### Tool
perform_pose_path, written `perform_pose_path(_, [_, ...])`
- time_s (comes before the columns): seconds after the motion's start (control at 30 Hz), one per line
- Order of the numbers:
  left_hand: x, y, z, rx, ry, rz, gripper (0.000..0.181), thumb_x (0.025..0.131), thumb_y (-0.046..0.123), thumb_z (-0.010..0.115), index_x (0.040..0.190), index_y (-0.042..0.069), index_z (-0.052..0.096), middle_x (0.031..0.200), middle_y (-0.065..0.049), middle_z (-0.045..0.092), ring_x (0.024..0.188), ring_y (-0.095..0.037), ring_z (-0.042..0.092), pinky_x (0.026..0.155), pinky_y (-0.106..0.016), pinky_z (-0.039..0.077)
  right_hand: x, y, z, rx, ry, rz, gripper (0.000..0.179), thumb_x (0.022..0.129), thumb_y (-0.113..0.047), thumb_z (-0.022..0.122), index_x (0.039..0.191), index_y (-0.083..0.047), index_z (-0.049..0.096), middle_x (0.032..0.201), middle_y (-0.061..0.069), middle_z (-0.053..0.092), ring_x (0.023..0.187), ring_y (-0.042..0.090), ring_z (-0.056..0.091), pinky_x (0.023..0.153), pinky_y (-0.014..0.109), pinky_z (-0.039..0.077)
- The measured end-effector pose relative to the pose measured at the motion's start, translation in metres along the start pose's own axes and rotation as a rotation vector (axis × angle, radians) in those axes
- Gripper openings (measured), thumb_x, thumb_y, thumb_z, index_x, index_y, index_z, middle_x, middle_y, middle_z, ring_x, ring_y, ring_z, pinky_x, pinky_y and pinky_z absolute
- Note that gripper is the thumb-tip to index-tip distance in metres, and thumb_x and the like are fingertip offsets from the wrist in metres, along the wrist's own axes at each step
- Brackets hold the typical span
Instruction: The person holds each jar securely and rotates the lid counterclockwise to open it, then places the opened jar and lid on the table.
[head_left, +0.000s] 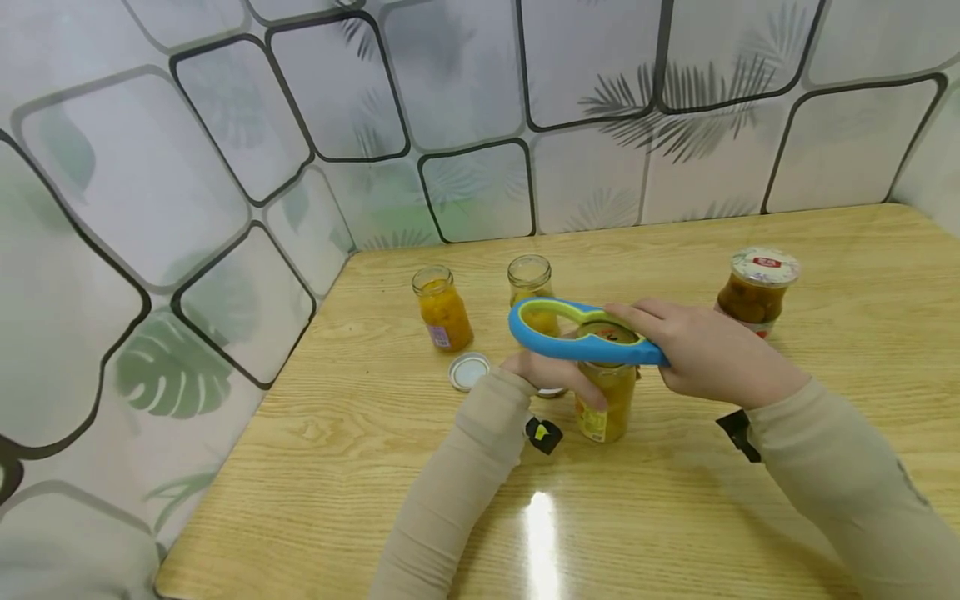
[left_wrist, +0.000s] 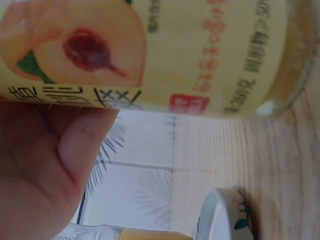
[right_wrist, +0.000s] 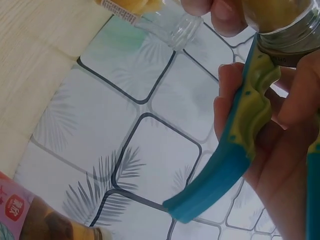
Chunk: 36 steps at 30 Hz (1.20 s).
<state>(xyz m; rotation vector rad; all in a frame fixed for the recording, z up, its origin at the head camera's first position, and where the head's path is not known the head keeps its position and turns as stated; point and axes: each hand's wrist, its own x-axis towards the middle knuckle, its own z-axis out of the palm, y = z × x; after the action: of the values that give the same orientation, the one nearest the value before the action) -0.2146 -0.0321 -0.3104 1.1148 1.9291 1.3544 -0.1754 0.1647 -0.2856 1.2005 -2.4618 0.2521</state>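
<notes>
In the head view, a glass jar of yellow fruit [head_left: 618, 398] stands upright near the middle of the table. My left hand [head_left: 553, 373] holds its side. The left wrist view shows its yellow label [left_wrist: 200, 60], printed with a peach, above the left hand's palm [left_wrist: 40, 170]. A blue and green jar opener [head_left: 573, 347] lies across the jar's lid, the lid inside its loop. My right hand [head_left: 708, 350] grips the opener at its right end. From the right wrist, fingers [right_wrist: 231, 80] curl round the opener's wavy green inner edge [right_wrist: 250, 107].
Two lidless jars stand behind: one with orange fruit [head_left: 446, 315], another with yellow fruit [head_left: 530, 275]. A loose lid [head_left: 469, 372] lies left of my left hand; another lid [head_left: 551, 392] is partly hidden. A capped dark jar [head_left: 753, 296] stands to the right. Patterned walls border the table.
</notes>
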Motion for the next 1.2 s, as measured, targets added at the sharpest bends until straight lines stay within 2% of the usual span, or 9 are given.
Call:
perform_pose_path(0.17, [0.010, -0.019, 0.004, -0.013, 0.075, 0.049, 0.071, 0.061, -0.010, 0.073, 0.124, -0.005, 0.041, 0.121, -0.014, 0.047, 0.105, -0.007, 0.044, 0.095, -0.021, 0.031, -0.001, 0.003, -0.003, 0.007, 0.002, 0.032, 0.063, 0.060, 0.010, 0.063, 0.120, -0.002, 0.050, 0.096, 0.010, 0.056, 0.056, 0.015, 0.051, 0.049, 0.030, 0.045])
perform_pose_path(0.33, [0.018, -0.018, 0.009, 0.010, 0.126, -0.011, 0.073, 0.067, -0.005, 0.072, 0.130, 0.005, 0.035, 0.124, -0.003, 0.045, 0.110, -0.006, 0.041, 0.095, -0.021, 0.030, -0.005, 0.011, -0.009, 0.003, 0.012, 0.107, 0.064, 0.060, 0.011, 0.061, 0.121, 0.000, 0.048, 0.097, 0.013, 0.056, 0.052, 0.014, 0.048, 0.044, 0.028, 0.042])
perform_pose_path(0.4, [0.020, -0.017, 0.012, 0.001, 0.169, -0.044, 0.078, 0.069, -0.002, 0.072, 0.133, 0.011, 0.030, 0.124, 0.000, 0.044, 0.110, -0.006, 0.042, 0.094, -0.023, 0.031, -0.008, 0.015, -0.011, 0.000, 0.022, 0.145, 0.064, 0.060, 0.012, 0.060, 0.122, 0.001, 0.047, 0.098, 0.014, 0.055, 0.050, 0.013, 0.046, 0.043, 0.027, 0.040])
perform_pose_path(0.5, [0.023, -0.016, 0.016, -0.007, 0.261, -0.110, 0.085, 0.069, 0.006, 0.074, 0.136, 0.019, 0.023, 0.123, 0.002, 0.044, 0.108, -0.008, 0.044, 0.091, -0.025, 0.036, -0.011, 0.020, -0.014, -0.003, 0.054, 0.185, 0.062, 0.061, 0.012, 0.057, 0.122, 0.003, 0.046, 0.096, 0.017, 0.055, 0.048, 0.014, 0.045, 0.041, 0.027, 0.038])
perform_pose_path(0.57, [0.025, -0.015, 0.019, 0.008, 0.336, -0.162, 0.080, 0.068, 0.012, 0.077, 0.131, 0.021, 0.028, 0.116, 0.003, 0.048, 0.102, -0.009, 0.048, 0.085, -0.026, 0.040, -0.013, 0.024, -0.017, -0.007, 0.071, 0.215, 0.062, 0.061, 0.012, 0.055, 0.122, 0.004, 0.045, 0.096, 0.019, 0.055, 0.050, 0.017, 0.047, 0.042, 0.029, 0.039])
perform_pose_path(0.73, [0.033, -0.009, 0.022, 0.075, 0.490, -0.238, 0.056, 0.064, 0.018, 0.080, 0.108, 0.015, 0.045, 0.096, 0.004, 0.056, 0.084, -0.011, 0.055, 0.070, -0.025, 0.047, -0.015, 0.028, -0.025, -0.006, 0.019, 0.346, 0.067, 0.062, 0.010, 0.051, 0.127, 0.002, 0.040, 0.105, 0.023, 0.051, 0.061, 0.025, 0.051, 0.049, 0.039, 0.042])
perform_pose_path(0.83, [0.038, -0.007, 0.020, 0.110, 0.555, -0.263, 0.057, 0.063, 0.019, 0.081, 0.109, 0.013, 0.049, 0.095, 0.004, 0.057, 0.081, -0.011, 0.055, 0.065, -0.025, 0.048, -0.014, 0.028, -0.029, -0.018, -0.009, 0.408, 0.067, 0.063, 0.007, 0.051, 0.128, -0.001, 0.039, 0.108, 0.021, 0.051, 0.066, 0.028, 0.052, 0.055, 0.044, 0.042])
perform_pose_path(0.97, [0.047, -0.008, 0.015, 0.157, 0.605, -0.277, 0.059, 0.063, 0.021, 0.081, 0.113, 0.011, 0.052, 0.096, 0.003, 0.058, 0.083, -0.012, 0.055, 0.063, -0.024, 0.049, -0.014, 0.029, -0.032, -0.030, -0.009, 0.433, 0.066, 0.063, 0.005, 0.051, 0.128, -0.001, 0.039, 0.104, 0.021, 0.051, 0.070, 0.032, 0.053, 0.064, 0.051, 0.041])
perform_pose_path(1.2, [0.066, -0.010, 0.007, 0.264, 0.645, -0.300, 0.053, 0.066, 0.026, 0.078, 0.111, 0.011, 0.055, 0.099, 0.003, 0.059, 0.085, -0.011, 0.055, 0.065, -0.022, 0.048, -0.018, 0.031, -0.034, -0.007, -0.016, 0.474, 0.068, 0.063, 0.005, 0.051, 0.129, -0.001, 0.037, 0.105, 0.020, 0.050, 0.073, 0.032, 0.052, 0.061, 0.048, 0.043])
